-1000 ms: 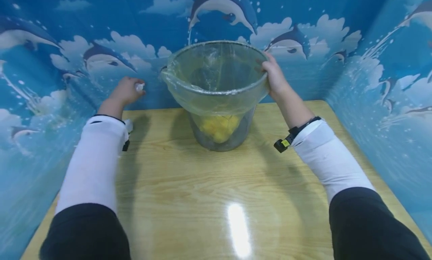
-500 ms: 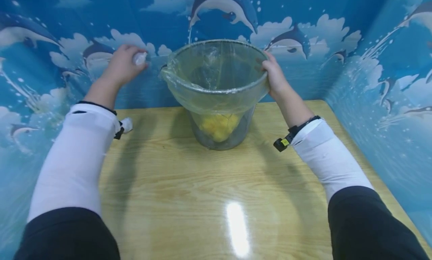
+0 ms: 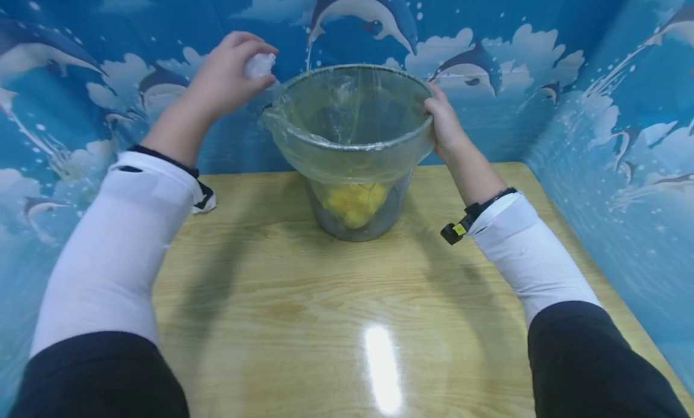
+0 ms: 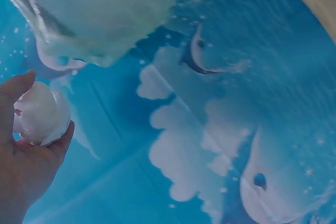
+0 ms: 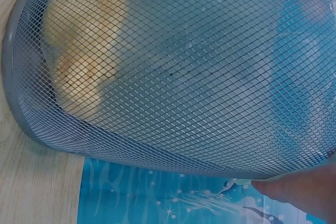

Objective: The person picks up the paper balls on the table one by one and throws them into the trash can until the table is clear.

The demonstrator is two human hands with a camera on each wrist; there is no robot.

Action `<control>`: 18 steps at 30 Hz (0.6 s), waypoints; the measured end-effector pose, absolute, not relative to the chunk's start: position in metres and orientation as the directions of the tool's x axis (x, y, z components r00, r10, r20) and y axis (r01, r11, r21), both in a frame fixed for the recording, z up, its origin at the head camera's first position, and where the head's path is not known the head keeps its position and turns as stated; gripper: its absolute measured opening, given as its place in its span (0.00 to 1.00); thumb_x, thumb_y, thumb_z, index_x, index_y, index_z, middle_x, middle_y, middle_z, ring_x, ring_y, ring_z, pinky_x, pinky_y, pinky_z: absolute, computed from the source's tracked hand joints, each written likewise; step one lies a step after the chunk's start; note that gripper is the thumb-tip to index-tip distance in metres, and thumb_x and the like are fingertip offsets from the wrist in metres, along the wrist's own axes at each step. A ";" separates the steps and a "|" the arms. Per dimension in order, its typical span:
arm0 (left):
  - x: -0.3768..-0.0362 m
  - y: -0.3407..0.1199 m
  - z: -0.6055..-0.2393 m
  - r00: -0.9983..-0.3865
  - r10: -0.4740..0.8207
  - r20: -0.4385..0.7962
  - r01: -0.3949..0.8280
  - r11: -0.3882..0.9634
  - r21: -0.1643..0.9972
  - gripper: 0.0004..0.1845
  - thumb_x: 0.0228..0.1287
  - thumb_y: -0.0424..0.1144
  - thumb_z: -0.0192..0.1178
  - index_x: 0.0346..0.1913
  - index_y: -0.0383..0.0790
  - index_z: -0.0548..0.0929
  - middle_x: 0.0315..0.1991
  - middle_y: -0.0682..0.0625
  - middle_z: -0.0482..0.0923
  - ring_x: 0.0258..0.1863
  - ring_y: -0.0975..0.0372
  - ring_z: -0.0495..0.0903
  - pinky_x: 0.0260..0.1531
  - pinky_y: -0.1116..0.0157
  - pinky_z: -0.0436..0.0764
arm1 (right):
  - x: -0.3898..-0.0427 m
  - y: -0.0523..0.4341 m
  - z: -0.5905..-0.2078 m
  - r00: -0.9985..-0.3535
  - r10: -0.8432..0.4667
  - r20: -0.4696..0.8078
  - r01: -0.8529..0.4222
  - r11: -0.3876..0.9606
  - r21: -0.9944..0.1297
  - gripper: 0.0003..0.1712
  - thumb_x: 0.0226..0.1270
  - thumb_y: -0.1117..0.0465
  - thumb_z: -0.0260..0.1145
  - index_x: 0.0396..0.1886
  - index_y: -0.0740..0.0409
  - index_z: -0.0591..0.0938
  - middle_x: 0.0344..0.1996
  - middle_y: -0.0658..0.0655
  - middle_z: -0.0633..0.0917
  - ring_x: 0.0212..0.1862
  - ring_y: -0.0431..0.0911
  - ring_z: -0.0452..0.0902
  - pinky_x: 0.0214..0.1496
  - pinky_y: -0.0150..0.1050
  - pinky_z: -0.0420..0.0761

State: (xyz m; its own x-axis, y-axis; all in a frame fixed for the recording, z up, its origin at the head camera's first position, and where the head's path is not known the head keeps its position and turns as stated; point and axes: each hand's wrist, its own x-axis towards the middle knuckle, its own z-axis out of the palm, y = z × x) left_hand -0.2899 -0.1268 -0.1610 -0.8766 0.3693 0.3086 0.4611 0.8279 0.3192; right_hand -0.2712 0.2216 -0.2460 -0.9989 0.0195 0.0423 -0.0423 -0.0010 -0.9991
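Note:
A crumpled white wad (image 3: 260, 65), perhaps paper or tissue, is held between the thumb and fingers of my left hand (image 3: 225, 74), up beside the left rim of the bin. In the left wrist view the wad (image 4: 42, 113) looks round and whitish. The mesh bin (image 3: 401, 201) stands upright on the table, lined with a clear plastic bag (image 3: 336, 168) folded over its rim. My right hand (image 3: 446, 121) grips the bin's right rim, thumb outside, fingers partly hidden by the bag. Yellow contents (image 5: 86, 51) show low through the mesh; their kind is unclear.
The bin is near the back edge of the wooden table (image 3: 303, 309). A blue dolphin-print sheet (image 3: 206, 20) rises behind and along both sides. By my left wrist lies a small white-and-black item (image 3: 206, 198), partly hidden by the cuff.
My left hand has risen and moved right with the white wad, from low at the left to beside the bin's rim. My right hand has kept its hold on the rim.

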 end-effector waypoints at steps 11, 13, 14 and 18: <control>-0.285 -0.083 -0.146 -0.828 0.469 0.307 0.547 0.797 0.257 0.27 0.73 0.46 0.49 0.72 0.46 0.64 0.75 0.44 0.52 0.71 0.49 0.57 0.65 0.50 0.66 | -0.269 0.222 -0.244 -0.999 0.017 0.042 -0.042 -0.017 -0.999 0.41 0.62 0.64 0.38 0.78 0.44 0.48 0.77 0.49 0.46 0.71 0.50 0.49 0.65 0.42 0.57; -0.285 -0.076 -0.146 -0.821 0.484 0.301 0.559 0.790 0.254 0.27 0.74 0.45 0.49 0.72 0.45 0.63 0.75 0.44 0.51 0.71 0.49 0.57 0.64 0.50 0.67 | -0.269 0.222 -0.244 -0.999 0.018 0.035 -0.035 -0.016 -0.999 0.41 0.62 0.63 0.39 0.78 0.43 0.48 0.77 0.48 0.46 0.71 0.50 0.49 0.64 0.42 0.57; -0.284 -0.073 -0.146 -0.821 0.488 0.297 0.561 0.787 0.258 0.27 0.74 0.45 0.49 0.72 0.45 0.63 0.75 0.44 0.51 0.71 0.49 0.57 0.65 0.51 0.67 | -0.269 0.222 -0.244 -0.999 0.017 0.032 -0.033 -0.018 -0.999 0.41 0.62 0.63 0.39 0.78 0.43 0.48 0.77 0.48 0.46 0.71 0.50 0.49 0.64 0.41 0.57; -0.284 -0.063 -0.149 -0.825 0.494 0.276 0.559 0.787 0.262 0.28 0.74 0.47 0.49 0.73 0.47 0.63 0.75 0.45 0.51 0.72 0.50 0.56 0.65 0.52 0.67 | -0.269 0.222 -0.245 -1.000 0.017 0.020 -0.020 -0.017 -1.000 0.41 0.62 0.63 0.39 0.78 0.42 0.47 0.77 0.47 0.45 0.71 0.49 0.49 0.62 0.40 0.58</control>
